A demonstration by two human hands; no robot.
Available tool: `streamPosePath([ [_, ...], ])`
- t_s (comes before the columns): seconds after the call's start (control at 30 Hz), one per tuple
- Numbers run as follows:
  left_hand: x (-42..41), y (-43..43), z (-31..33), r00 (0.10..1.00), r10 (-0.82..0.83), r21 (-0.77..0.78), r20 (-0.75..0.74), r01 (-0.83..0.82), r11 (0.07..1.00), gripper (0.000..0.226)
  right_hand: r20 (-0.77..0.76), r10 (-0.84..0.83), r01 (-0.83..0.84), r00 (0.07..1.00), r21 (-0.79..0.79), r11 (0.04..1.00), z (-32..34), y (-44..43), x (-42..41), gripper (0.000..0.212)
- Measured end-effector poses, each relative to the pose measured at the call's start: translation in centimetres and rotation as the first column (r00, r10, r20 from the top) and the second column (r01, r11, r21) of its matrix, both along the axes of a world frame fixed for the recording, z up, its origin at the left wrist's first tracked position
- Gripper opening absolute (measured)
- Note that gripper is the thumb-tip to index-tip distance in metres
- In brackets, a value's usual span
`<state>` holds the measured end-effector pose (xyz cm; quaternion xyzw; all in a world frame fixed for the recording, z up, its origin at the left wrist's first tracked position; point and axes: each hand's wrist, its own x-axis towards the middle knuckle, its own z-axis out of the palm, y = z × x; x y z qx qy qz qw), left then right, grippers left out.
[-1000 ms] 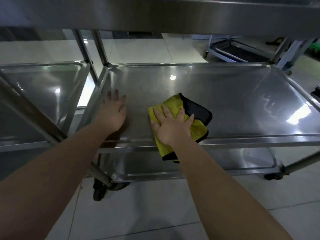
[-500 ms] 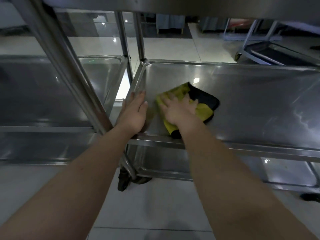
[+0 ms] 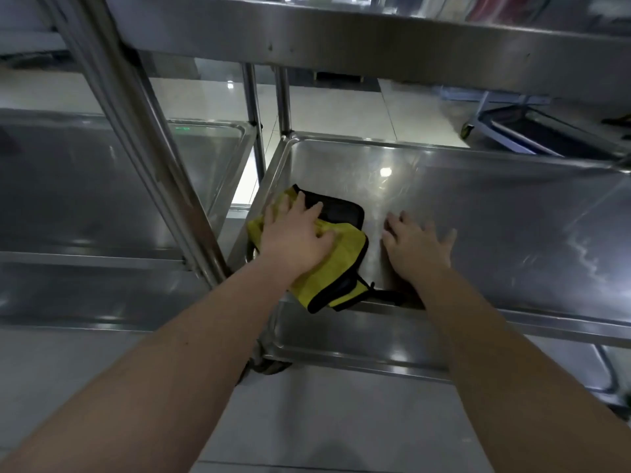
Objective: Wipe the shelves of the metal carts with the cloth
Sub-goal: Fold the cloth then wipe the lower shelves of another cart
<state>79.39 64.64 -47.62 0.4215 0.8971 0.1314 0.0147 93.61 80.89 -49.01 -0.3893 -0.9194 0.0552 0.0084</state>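
A yellow cloth with a black edge lies at the near left corner of the cart's middle shelf, partly hanging over the front rim. My left hand presses flat on the cloth with its fingers spread. My right hand rests open on the bare steel just right of the cloth, touching only the shelf.
The cart's top shelf hangs low overhead and its bottom shelf shows below. A slanted steel post stands left of the cloth. A second cart's shelf adjoins on the left. Another cart stands at the back right.
The cloth slid left into the shelf's corner. My right hand came off it onto bare steel, and my left hand moved onto the cloth. The view shifted right and lower.
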Motion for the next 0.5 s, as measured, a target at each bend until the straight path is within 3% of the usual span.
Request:
streamPosePath([
  [0.03,0.7,0.8,-0.3,0.995,0.06,-0.089,0.075,-0.053,0.995,0.088,0.026,-0.048,0.049,0.999,-0.055,0.997,-0.4,0.4,0.6,0.051],
  [0.1,1.7,1.4,-1.5,0.987,0.139,-0.225,0.077,-0.118,0.967,0.102,0.019,-0.058,0.06,0.998,-0.091,0.994,-1.1,0.6,0.9,0.054],
  [0.33,-4.0,0.0,-1.4,0.98,0.199,-0.215,0.02,-0.19,0.958,0.101,0.077,0.038,-0.035,0.996,-0.045,0.998,-1.3,1.9,1.7,0.058],
  [0.5,-4.5,1.3,-1.1,0.99,0.141,-0.196,-0.011,-0.141,0.971,0.096,0.079,0.083,-0.081,0.993,-0.018,0.997,-1.5,2.2,2.9,0.063],
])
